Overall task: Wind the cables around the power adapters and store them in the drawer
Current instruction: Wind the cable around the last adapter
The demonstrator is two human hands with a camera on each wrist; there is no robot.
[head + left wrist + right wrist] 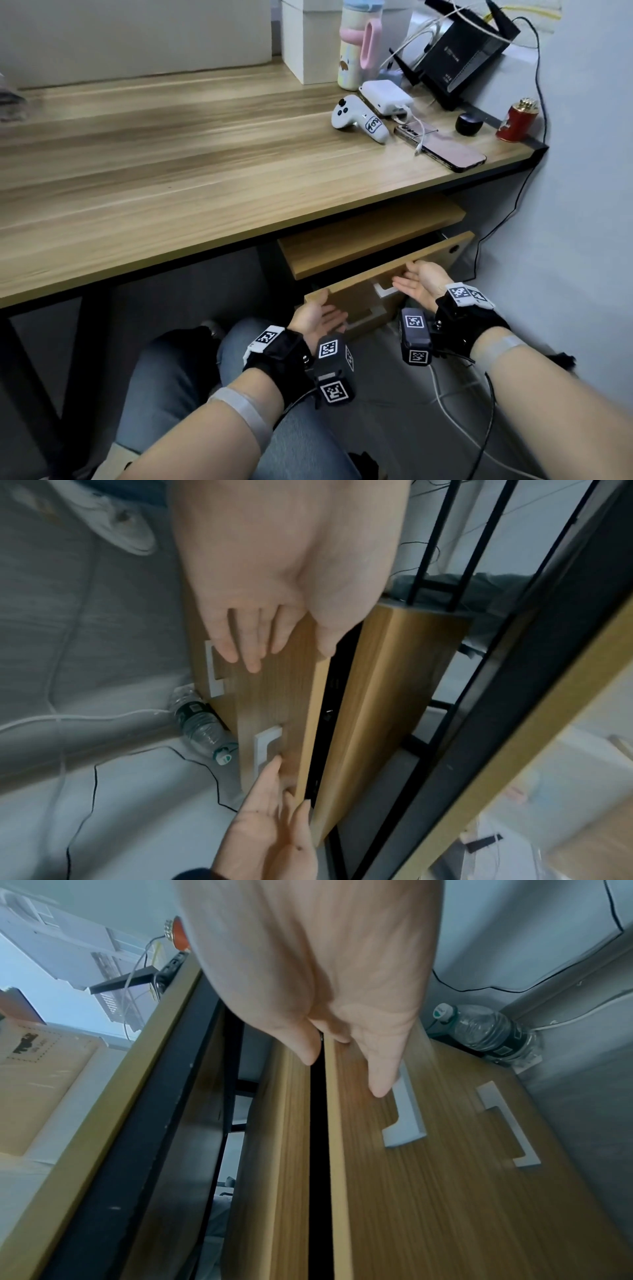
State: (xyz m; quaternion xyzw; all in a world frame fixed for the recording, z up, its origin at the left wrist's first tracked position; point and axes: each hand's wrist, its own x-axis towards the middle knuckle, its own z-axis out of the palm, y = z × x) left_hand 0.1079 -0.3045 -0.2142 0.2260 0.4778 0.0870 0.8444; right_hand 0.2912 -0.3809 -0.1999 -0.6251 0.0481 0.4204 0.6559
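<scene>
Setting: seated at a wooden desk, looking down at a drawer unit beneath its right end.
Drawer: top drawer slightly out, a narrow dark gap behind its front panel; white handle on the front.
Left hand: palm up, fingers straight and spread against the left part of the drawer front, thumb over its top edge; holding nothing.
Right hand: palm up, fingers straight along the right part of the front, thumb at the top edge by the gap; nothing pinched.
Power adapters: none in either hand; inside of the drawer too dark to tell the contents. White charger block with a cable on the desk's far right, beside a white controller and a phone.
Step in hand: probably moving the drawer by its front panel; opening or closing not clear from here.
Next move: even pressure from both palms so the drawer slides straight, thumbs kept clear of the gap.
</scene>
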